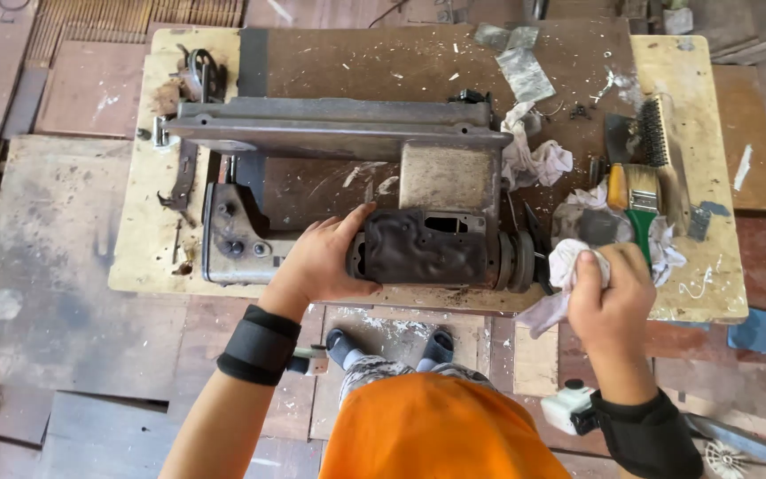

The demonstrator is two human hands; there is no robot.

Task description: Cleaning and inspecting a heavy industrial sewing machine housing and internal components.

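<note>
Centrally, a dark grey, stripped metal sewing machine body [356, 177] lies tipped on its side on the scuffed wooden table [711, 266], its handwheel end towards the right. The left hand [325, 262] rests spread against the machine's near side, fingers curled over the blackened, pitted housing, steadying it rather than closing round anything. The right hand [612, 293] has its grip clenched on a crumpled grey-white rag [569, 266], held just beside the ribbed handwheel [516, 260]. Further right on the table lie a green-handled paintbrush with pale bristles [640, 208] and a wooden-backed wire brush [662, 146], with another crumpled white cloth [534, 160] behind the machine.
</note>
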